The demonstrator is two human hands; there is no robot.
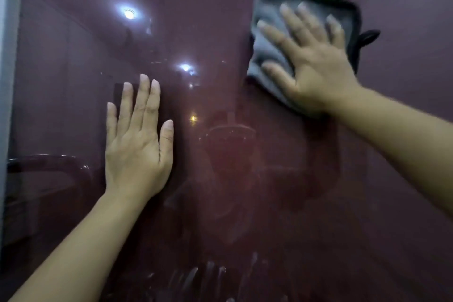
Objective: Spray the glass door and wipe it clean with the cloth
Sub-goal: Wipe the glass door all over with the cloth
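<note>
Glass door, dark maroon and glossy, fills the view, and the right hand presses a folded grey microfibre cloth with black trim and a green patch flat against its upper right, fingers spread. Left hand lies open and empty on the pane, well apart, bracing. Judging by the white streaks low down, wiping is under way with the bottom left to do. No spray bottle shows; reflected ceiling lights muddle the surface.

Two bare forearms are seen, with no sleeve, watch or ring worn; left hand at seven o'clock, right hand at two.
</note>
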